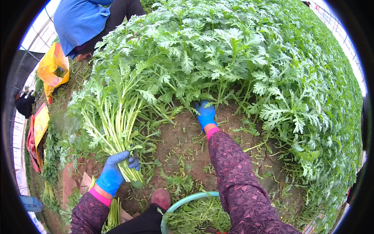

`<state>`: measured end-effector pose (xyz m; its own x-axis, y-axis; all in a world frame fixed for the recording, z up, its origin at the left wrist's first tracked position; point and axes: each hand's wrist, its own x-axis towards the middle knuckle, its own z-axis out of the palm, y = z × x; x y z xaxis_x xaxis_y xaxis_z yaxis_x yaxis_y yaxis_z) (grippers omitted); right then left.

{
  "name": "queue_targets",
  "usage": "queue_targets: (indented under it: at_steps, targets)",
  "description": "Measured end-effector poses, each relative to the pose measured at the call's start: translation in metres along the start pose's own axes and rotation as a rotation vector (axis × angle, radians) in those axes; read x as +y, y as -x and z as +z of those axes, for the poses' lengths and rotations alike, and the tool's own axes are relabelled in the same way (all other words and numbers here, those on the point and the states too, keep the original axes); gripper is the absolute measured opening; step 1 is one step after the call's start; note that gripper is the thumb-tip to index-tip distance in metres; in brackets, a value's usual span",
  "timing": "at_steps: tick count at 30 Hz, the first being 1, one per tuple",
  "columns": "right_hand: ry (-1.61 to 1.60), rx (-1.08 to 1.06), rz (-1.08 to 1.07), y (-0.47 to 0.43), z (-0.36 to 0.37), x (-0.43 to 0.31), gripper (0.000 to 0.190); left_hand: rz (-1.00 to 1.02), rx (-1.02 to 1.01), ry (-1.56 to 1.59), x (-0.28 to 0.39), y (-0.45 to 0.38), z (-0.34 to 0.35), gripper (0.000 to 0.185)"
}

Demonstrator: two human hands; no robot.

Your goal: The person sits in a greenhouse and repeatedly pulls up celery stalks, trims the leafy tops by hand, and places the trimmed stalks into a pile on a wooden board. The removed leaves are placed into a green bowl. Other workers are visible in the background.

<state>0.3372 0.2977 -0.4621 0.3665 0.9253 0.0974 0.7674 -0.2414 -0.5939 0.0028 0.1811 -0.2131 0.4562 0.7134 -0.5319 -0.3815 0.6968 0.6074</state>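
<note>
My left hand (117, 169), in a blue glove, is closed around the lower stems of a bunch of leafy greens (117, 125) that look like crown daisy. The cut stem ends poke out below the fist and the leaves fan upward. My right hand (206, 113), gloved in blue too, reaches to the base of the standing plants (204, 64) at the edge of bare soil (178, 140). Leaves cover its fingertips, so what they hold cannot be seen.
A green-rimmed tub (187, 197) of loose trimmings stands before me, near my boot (161, 198). Bundled greens (114, 215) lie at lower left. Yellow sacks (52, 68) and a person in a blue top (80, 26) are at upper left. Dense crop stretches along the right.
</note>
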Motion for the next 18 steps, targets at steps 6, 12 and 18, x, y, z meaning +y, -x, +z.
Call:
queue_targets:
  at_steps: [6, 12, 18]
  targets:
    - [-0.085, 0.146, -0.035, 0.000, 0.009, -0.012, 0.034, -0.022, 0.040, -0.005, -0.003, 0.000, 0.003, 0.026]
    - [0.037, -0.218, 0.029, 0.001, -0.006, 0.008, 0.025, -0.014, -0.017, 0.043, -0.005, -0.001, 0.006, 0.021]
    - [-0.305, -0.156, 0.131, 0.023, -0.032, -0.001, 0.034, -0.017, 0.008, -0.039, -0.009, -0.004, 0.012, 0.029]
